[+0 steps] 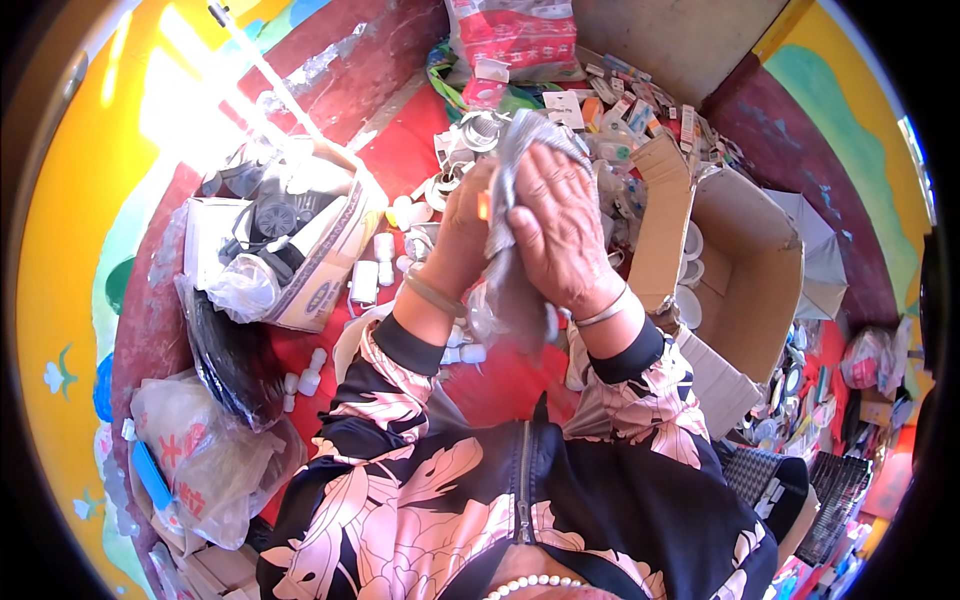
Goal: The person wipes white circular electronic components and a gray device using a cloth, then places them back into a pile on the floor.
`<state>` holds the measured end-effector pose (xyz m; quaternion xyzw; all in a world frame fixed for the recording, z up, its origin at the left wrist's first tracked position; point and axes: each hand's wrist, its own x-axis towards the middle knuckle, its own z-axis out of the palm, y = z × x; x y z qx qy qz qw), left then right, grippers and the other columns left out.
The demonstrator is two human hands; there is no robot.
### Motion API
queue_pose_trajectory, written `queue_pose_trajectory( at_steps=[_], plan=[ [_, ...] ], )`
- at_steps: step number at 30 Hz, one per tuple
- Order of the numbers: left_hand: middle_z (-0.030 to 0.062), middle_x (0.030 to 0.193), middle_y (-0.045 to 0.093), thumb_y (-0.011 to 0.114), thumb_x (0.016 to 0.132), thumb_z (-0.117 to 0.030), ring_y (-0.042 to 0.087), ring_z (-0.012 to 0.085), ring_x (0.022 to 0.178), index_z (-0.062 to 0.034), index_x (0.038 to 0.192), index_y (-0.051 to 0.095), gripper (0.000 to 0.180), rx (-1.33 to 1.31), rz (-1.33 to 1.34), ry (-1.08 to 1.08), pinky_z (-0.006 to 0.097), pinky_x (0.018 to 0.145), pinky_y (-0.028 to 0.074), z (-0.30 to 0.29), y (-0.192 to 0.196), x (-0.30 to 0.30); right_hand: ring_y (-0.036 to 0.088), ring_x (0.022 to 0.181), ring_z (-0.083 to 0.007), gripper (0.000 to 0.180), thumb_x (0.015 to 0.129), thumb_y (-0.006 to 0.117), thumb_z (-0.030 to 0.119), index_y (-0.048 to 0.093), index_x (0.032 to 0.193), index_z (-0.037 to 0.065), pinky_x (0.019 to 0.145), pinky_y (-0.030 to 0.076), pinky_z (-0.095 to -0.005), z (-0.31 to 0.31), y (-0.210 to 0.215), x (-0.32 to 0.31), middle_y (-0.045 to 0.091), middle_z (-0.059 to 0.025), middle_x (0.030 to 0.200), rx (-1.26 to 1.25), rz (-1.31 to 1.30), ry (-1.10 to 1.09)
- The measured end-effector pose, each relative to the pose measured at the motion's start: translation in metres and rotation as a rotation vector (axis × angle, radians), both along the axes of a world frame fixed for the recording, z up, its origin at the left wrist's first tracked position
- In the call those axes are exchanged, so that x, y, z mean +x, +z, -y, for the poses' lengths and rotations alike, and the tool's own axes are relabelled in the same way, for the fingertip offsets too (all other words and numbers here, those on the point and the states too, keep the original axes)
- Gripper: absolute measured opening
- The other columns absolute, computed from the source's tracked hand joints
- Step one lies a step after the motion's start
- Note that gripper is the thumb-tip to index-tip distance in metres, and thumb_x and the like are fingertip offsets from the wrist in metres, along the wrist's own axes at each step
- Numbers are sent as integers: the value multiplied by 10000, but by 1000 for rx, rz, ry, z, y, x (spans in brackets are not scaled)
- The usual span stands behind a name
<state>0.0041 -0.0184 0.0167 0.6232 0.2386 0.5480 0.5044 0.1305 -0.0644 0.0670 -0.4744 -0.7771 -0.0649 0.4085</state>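
Observation:
A grey cloth (520, 150) is pressed between my two hands, raised over the middle of the red floor covering. My right hand (560, 225) lies along the cloth with its fingers together, the thumb across its near side. My left hand (462, 235) grips from the other side; its fingertips are mostly hidden behind the cloth. A small orange piece (484, 205) shows between the left hand and the cloth; what it belongs to is covered. The cloth's lower end hangs blurred below my palms. Several white cylindrical pieces (384, 250) lie left of my left wrist.
At left stands a carton (310, 275) of dark appliance parts, with a plastic bag (200, 460) nearer me. An open cardboard box (750, 270) with white round pieces (690, 305) is at right. Small packages (640, 110) pile up behind, beside a red-and-white sack (515, 45).

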Motion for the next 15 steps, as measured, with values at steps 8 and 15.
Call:
queue_pose_trajectory(
  at_steps=[8,15],
  plan=[
    [78,1024,586,508,905,-223,582,149,912,-19,1136,502,308,617,-318,309,307,753,489,-10,-3,5,570,804,-394,332,961,377,299,548,1069,36,699,441,-435,-19,-29,25,600,-199,837,-292,-558,-238],
    [135,1255,486,445,929,-252,511,255,1132,-23,1279,410,420,-440,696,-134,409,928,461,-30,-6,-25,577,750,-126,299,956,458,253,626,949,5,717,473,-268,-38,-26,66,627,-40,865,-338,-1655,-55]
  ],
)
